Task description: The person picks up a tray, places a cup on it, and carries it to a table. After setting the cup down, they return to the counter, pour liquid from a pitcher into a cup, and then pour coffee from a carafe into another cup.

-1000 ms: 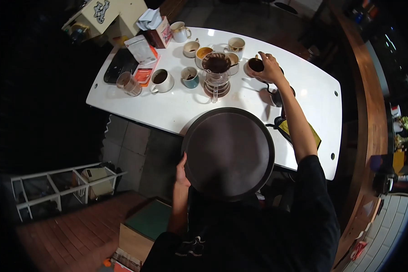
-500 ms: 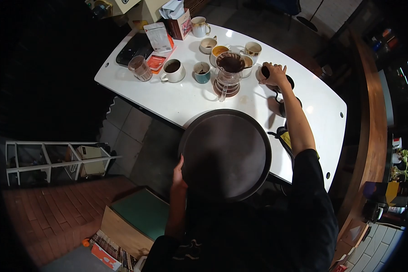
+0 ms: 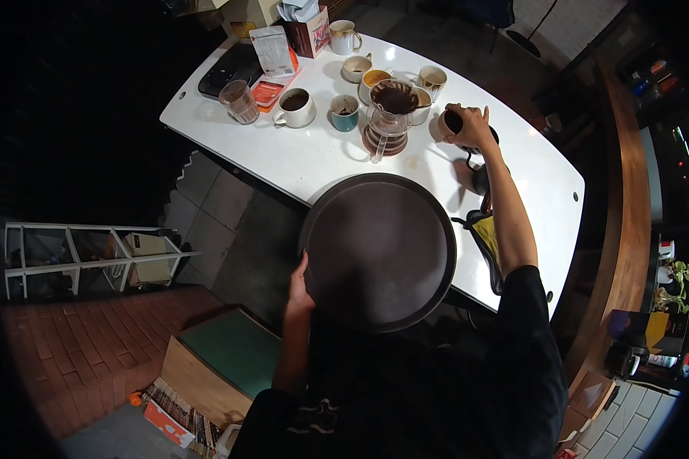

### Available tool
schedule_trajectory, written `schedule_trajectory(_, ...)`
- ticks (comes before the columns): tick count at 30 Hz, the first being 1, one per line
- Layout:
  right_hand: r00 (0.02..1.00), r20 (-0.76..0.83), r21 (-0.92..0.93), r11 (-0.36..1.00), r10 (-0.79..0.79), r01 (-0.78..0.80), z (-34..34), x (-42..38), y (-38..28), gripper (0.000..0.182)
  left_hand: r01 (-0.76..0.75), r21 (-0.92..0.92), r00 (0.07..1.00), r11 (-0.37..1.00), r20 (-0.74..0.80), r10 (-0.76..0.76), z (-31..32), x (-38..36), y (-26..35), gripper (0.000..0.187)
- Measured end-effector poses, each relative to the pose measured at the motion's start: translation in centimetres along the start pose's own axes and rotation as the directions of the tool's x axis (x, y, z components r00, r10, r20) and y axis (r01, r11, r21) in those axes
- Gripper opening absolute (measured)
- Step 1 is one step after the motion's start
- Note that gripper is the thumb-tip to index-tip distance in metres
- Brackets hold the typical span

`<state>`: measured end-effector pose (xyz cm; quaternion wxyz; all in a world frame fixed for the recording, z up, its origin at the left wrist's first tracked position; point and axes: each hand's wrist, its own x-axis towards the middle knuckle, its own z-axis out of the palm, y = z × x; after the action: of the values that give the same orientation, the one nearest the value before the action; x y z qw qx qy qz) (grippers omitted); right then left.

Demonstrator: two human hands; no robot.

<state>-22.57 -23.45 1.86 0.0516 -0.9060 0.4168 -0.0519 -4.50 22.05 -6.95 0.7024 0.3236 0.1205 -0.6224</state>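
Observation:
My left hand (image 3: 300,289) holds the left rim of a round dark tray (image 3: 379,252), which is level in front of me at the table's near edge. My right hand (image 3: 471,126) reaches over the white table (image 3: 283,157), its fingers around the top of a cup with a dark inside (image 3: 452,121). Just below that hand are a dark kettle (image 3: 478,177) and a yellow and black cloth item (image 3: 484,237). To its left stands a glass server with a coffee dripper (image 3: 394,98) on top, grounds in its filter.
Near the dripper are a teal cup (image 3: 344,115), a white mug of dark liquid (image 3: 295,109), a clear glass (image 3: 240,103) and several other mugs. A bag (image 3: 274,52) and a black scale (image 3: 226,73) sit at the far left. A white rack (image 3: 76,260) stands on the floor.
The view has shifted slightly. My right hand remains at the cup, its fingers a little changed in pose. The tray stays in my left hand.

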Motion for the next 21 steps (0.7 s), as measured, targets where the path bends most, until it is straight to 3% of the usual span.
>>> schedule_trajectory(2,0.999,-0.013,-0.001,1.0,-0.03,0.03,-1.0,-0.8,-0.7,0.082,-0.003,0.095,0.991,0.995,-0.136,0.016,1.2,-0.4,0.1,0.057)
schedule_trajectory(6,0.998,0.018,0.025,0.998,-0.061,0.06,-3.5,-2.6,-2.7,0.08,-0.019,0.097,0.998,0.995,-0.059,0.025,-0.1,0.1,-0.2,0.057)
schedule_trajectory(8,0.99,-0.057,0.026,0.991,-0.131,0.132,-4.1,-3.7,-3.4,0.079,-0.009,0.067,0.999,0.998,0.032,0.007,-1.1,0.6,-0.4,0.058)
schedule_trajectory(12,0.991,0.01,0.035,0.991,-0.132,0.132,-6.8,-6.8,-6.6,0.079,-0.016,0.135,0.999,0.991,-0.04,0.021,-0.9,0.5,-0.5,0.055)
schedule_trajectory(14,0.981,-0.022,0.047,0.98,-0.193,0.194,-7.0,-8.2,-7.6,0.079,-0.05,0.251,0.994,0.967,-0.086,0.074,-1.7,0.9,-0.8,0.056)
schedule_trajectory(16,0.965,-0.061,0.074,0.963,-0.253,0.257,-6.4,-9.8,-8.5,0.081,-0.063,0.254,0.991,0.965,-0.099,0.091,-3.0,1.5,-1.2,0.056)
schedule_trajectory(19,0.969,0.069,0.139,0.964,-0.237,0.226,-6.8,-12.1,-10.8,0.083,-0.098,0.316,0.976,0.944,-0.153,0.152,-2.6,1.2,-1.4,0.056)
schedule_trajectory(20,0.944,0.02,0.133,0.936,-0.33,0.325,-5.1,-13.2,-11.7,0.085,-0.118,0.372,0.959,0.921,-0.198,0.202,-2.0,0.7,-1.3,0.056)
schedule_trajectory(21,0.943,0.074,0.141,0.939,-0.325,0.312,-5.0,-13.8,-12.6,0.086,-0.122,0.369,0.957,0.921,-0.203,0.208,-1.3,0.3,-1.1,0.056)
